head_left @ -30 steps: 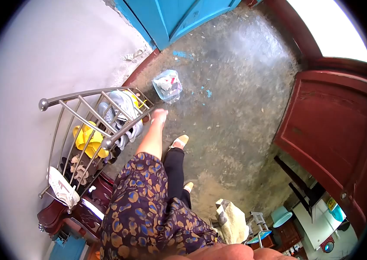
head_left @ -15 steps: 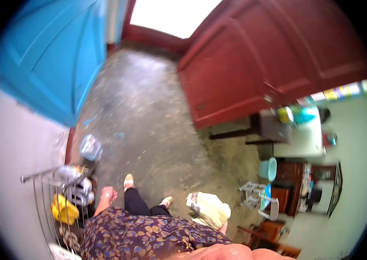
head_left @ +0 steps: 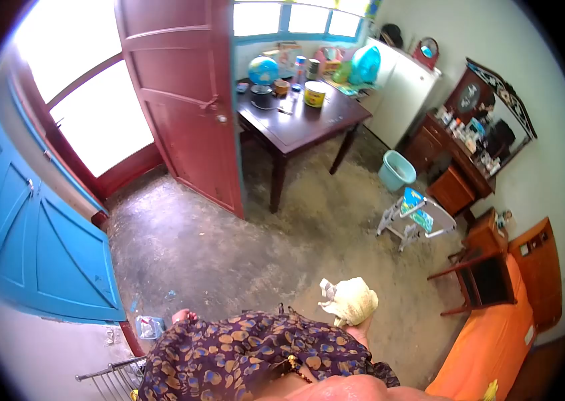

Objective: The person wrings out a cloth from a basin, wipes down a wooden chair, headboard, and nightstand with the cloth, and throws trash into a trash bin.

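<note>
My right hand [head_left: 361, 331] carries a crumpled pale-yellow cloth [head_left: 352, 299] with a grey-white patterned end, out to the right of my body. The bundle covers most of those fingers. On the other side, my left hand [head_left: 185, 315] hangs beside my dark patterned top [head_left: 249, 344], its fingers curled in and nothing visible in them. A small clear plastic bin [head_left: 149, 327] stands on the floor just left of that hand.
A red door [head_left: 182, 100] stands open beside a dark table [head_left: 302, 123] bearing a globe and containers. On the right are a light-blue bucket [head_left: 397, 171], a folding step stool [head_left: 416, 217], a chair [head_left: 479, 284] and an orange bed [head_left: 483, 341]. A metal rack [head_left: 112, 374] is lower left.
My view has swung right and up, bringing the table, windows and bed into sight. The cloth stays in my right hand. My left hand now shows lower, partly behind my top.
</note>
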The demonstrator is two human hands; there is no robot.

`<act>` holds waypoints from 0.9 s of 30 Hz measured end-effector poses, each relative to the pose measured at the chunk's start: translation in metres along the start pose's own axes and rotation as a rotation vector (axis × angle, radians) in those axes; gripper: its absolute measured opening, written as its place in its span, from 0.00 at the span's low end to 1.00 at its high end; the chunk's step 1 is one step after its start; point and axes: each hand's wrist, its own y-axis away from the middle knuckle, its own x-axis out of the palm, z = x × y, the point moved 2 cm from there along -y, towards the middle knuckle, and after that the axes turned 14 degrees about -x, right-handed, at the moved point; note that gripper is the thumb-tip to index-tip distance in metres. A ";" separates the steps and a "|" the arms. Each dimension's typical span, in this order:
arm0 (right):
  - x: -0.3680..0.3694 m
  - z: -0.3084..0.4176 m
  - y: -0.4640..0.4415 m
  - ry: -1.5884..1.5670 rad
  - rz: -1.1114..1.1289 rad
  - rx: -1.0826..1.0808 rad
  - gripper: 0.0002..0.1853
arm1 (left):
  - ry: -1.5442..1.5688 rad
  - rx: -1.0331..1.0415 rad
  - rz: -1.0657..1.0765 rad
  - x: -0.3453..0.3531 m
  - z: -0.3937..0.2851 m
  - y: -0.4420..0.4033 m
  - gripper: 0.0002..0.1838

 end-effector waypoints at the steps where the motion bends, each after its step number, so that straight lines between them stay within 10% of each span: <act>1: -0.014 0.013 -0.007 -0.021 -0.014 -0.022 0.28 | -0.106 -0.090 0.143 0.022 -0.016 -0.002 0.09; 10: -0.080 0.085 -0.056 0.020 0.032 -0.451 0.27 | -0.077 0.099 -0.124 0.306 -0.077 0.025 0.07; 23: -0.012 0.125 -0.189 -0.181 -0.351 -0.434 0.24 | -0.378 -0.248 -0.209 0.522 -0.180 -0.108 0.07; 27: 0.017 0.148 -0.246 -0.230 -0.348 -0.453 0.25 | -0.674 -0.027 -0.098 0.669 -0.206 -0.091 0.07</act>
